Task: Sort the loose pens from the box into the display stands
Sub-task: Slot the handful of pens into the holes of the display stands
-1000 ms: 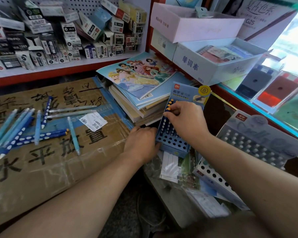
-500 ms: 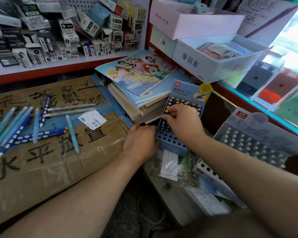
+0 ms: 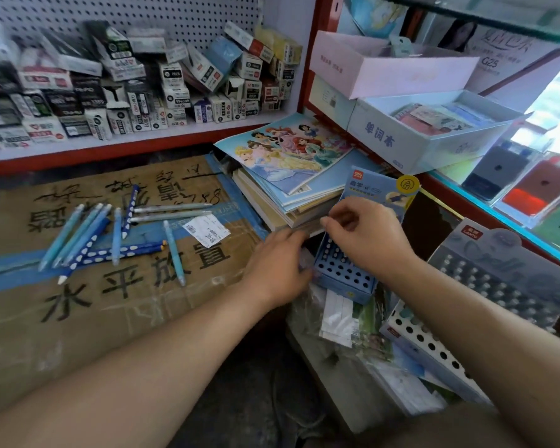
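Stand (image 3: 343,276) half hidden under right hand (image 3: 366,240); left hand (image 3: 278,270) fingers (image 3: 293,242) blurred.

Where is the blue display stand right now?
Head view, right of centre: the blue display stand sits between the left hand and right hand, just right of the stack of books, with the grey display stand to its right.

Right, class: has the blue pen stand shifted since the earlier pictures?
No. The blue pen stand still sits in the same spot beside the book stack.
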The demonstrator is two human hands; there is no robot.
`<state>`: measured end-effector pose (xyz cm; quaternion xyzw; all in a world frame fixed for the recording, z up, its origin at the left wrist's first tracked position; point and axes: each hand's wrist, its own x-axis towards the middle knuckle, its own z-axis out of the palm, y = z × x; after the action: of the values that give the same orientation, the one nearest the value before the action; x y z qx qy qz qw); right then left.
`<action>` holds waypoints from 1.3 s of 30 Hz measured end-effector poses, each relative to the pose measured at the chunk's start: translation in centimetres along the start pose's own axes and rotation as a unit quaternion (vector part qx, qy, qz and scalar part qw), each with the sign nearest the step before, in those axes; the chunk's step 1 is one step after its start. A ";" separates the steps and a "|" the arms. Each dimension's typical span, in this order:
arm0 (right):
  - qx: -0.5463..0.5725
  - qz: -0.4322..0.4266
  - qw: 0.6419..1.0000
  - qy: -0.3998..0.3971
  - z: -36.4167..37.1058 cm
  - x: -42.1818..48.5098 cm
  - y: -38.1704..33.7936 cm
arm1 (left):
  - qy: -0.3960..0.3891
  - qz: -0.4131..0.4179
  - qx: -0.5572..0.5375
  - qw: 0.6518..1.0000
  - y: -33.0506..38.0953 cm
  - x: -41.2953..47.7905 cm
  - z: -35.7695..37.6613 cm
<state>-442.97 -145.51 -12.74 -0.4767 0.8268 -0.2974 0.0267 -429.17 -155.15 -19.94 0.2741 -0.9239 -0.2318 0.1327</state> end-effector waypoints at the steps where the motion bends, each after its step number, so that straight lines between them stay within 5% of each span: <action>1: 0.020 -0.023 0.999 -0.020 0.2 -0.4 -0.6 | 0.007 -0.006 0.003 1.000 -0.3 -0.3 -1.3; 11: 0.000 -0.163 0.962 -0.221 5.5 -1.7 -9.2 | 0.047 -0.168 0.058 0.983 -8.9 -8.6 -14.3; 21: -0.072 -0.201 0.938 -0.274 12.9 -1.0 -15.7 | 0.061 -0.277 0.079 0.956 -15.4 -16.6 -19.5; 39: 0.012 0.035 0.962 -0.271 16.2 1.9 -18.9 | 0.091 -0.313 -0.060 0.943 -16.9 -17.1 -19.9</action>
<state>-424.11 -161.54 -15.85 -0.5098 0.8010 -0.1660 0.2664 -400.32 -165.12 -13.38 0.5610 -0.7599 -0.2905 0.1528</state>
